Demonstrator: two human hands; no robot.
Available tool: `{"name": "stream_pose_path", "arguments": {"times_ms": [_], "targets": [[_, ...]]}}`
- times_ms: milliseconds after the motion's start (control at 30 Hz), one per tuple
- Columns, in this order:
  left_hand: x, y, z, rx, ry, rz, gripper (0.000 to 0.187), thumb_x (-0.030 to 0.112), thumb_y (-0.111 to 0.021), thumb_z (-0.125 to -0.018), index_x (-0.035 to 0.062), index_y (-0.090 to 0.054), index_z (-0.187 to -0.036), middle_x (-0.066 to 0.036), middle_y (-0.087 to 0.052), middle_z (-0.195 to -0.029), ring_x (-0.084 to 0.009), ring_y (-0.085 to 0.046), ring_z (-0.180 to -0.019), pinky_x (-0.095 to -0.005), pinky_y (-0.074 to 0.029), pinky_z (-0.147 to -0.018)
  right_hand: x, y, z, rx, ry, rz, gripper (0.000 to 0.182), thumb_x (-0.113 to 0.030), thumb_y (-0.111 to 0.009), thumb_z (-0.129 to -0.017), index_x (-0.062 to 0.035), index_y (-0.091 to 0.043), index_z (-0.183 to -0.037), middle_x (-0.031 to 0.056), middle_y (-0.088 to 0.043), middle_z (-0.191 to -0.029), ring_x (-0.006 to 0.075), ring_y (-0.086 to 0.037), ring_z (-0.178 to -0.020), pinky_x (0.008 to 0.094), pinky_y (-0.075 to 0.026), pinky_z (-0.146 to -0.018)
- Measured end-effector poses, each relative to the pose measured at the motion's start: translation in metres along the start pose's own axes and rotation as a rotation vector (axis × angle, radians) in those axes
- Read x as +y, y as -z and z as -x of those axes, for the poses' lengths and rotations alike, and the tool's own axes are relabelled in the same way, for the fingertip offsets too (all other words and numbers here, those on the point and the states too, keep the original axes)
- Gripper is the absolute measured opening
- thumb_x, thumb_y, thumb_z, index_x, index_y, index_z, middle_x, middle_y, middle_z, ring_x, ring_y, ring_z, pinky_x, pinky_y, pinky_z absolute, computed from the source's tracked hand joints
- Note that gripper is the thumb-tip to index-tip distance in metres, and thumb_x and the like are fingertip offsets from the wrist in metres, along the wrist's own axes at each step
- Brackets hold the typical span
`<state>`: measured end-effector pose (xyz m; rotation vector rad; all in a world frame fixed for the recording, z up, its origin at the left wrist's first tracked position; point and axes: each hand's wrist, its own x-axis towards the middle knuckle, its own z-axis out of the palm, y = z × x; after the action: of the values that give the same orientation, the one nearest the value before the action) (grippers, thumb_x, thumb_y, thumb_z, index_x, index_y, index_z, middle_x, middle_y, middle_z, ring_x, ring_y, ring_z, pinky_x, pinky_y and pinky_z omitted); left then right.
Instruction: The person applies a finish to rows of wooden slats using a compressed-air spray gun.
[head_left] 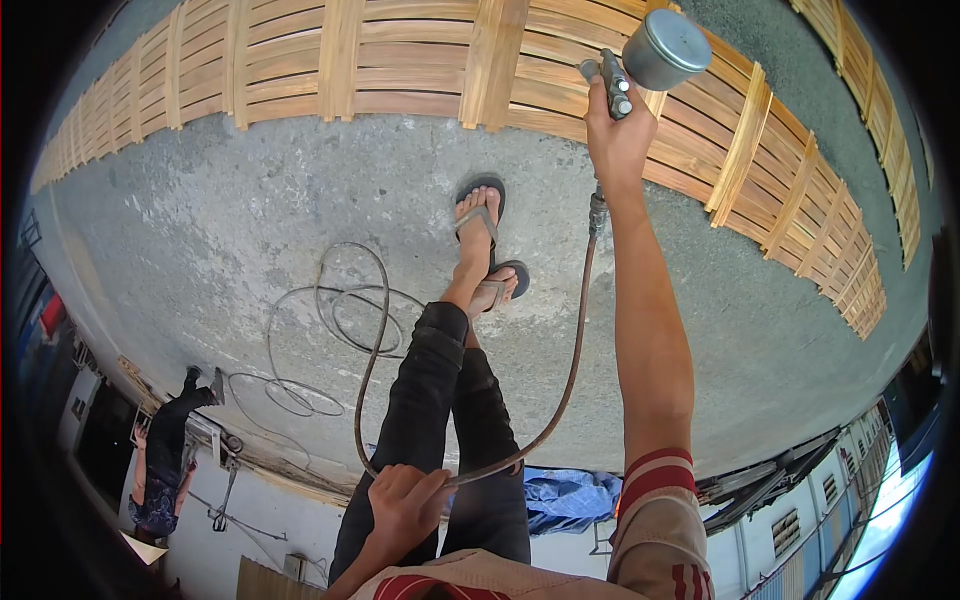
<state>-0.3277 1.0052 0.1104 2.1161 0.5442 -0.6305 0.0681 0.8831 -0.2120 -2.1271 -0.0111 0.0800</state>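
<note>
At the upper right, my right hand point(620, 140) is closed round a spray gun point(616, 84) with a round metal cup point(667, 50) on it, held over a row of wooden slatted panels point(410, 55). A hose point(577, 370) runs from the gun's lower end down in a loop to my left hand point(405, 505). The fingers of my left hand are wrapped round this hose near my thigh. Whether spray leaves the gun cannot be made out.
Coils of hose point(385, 290) lie on the concrete floor point(220, 200) left of my sandalled feet point(480, 225). Another row of panels point(870, 90) stands at the far right. A person point(160, 460) is at the lower left. A blue tarp point(570, 498) lies behind my legs.
</note>
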Motion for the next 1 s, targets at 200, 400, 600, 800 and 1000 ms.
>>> {"name": "stream_pose_path", "arguments": {"times_ms": [200, 400, 600, 800, 1000], "targets": [[-0.004, -0.007, 0.009, -0.009, -0.008, -0.012, 0.019, 0.022, -0.086, -0.089, 0.0071, -0.079, -0.100, -0.004, -0.060, -0.075, -0.0256, -0.056, -0.064, -0.0407, -0.040, -0.060, -0.004, -0.005, 0.017, -0.163, -0.274, -0.372, 0.028, -0.021, -0.074, -0.104, 0.0064, -0.073, -0.098, 0.0052, -0.070, -0.073, 0.0112, -0.065, -0.060, 0.0298, -0.051, -0.057], [-0.011, -0.014, 0.017, -0.012, -0.027, -0.016, 0.019, 0.022, -0.085, -0.090, 0.0068, -0.079, -0.100, -0.004, -0.060, -0.075, -0.0257, -0.056, -0.064, -0.0408, -0.041, -0.061, 0.012, 0.022, 0.017, -0.048, -0.150, -0.110, 0.026, -0.017, -0.072, -0.104, 0.0084, -0.074, -0.108, 0.0132, -0.074, -0.080, 0.0194, -0.070, -0.069, 0.0364, -0.055, -0.065], [-0.018, -0.017, 0.023, -0.020, -0.032, -0.027, 0.019, 0.022, -0.084, -0.091, 0.0066, -0.078, -0.100, -0.004, -0.060, -0.076, -0.0258, -0.056, -0.065, -0.0410, -0.041, -0.061, 0.043, 0.053, 0.019, 0.136, 0.073, 0.203, 0.031, -0.013, -0.069, -0.103, 0.0105, -0.073, -0.122, 0.0290, -0.074, -0.087, 0.0380, -0.076, -0.079, 0.0450, -0.057, -0.073], [-0.026, -0.021, 0.032, -0.021, -0.039, -0.030, 0.020, 0.023, -0.084, -0.092, 0.0067, -0.078, -0.100, -0.004, -0.061, -0.076, -0.0260, -0.056, -0.066, -0.0411, -0.041, -0.061, 0.037, 0.044, 0.039, 0.072, 0.030, 0.158, 0.035, -0.016, -0.071, -0.103, 0.0110, -0.072, -0.126, 0.0260, -0.076, -0.087, 0.0310, -0.075, -0.077, 0.0423, -0.058, -0.073], [-0.032, -0.025, 0.040, -0.007, -0.052, -0.022, 0.020, 0.024, -0.084, -0.092, 0.0070, -0.078, -0.100, -0.004, -0.061, -0.077, -0.0260, -0.056, -0.066, -0.0408, -0.041, -0.061, 0.018, 0.008, 0.065, -0.139, -0.260, -0.213, 0.035, -0.023, -0.076, -0.102, 0.0095, -0.075, -0.115, 0.0070, -0.071, -0.071, 0.0114, -0.064, -0.062, 0.0320, -0.051, -0.056]]}}
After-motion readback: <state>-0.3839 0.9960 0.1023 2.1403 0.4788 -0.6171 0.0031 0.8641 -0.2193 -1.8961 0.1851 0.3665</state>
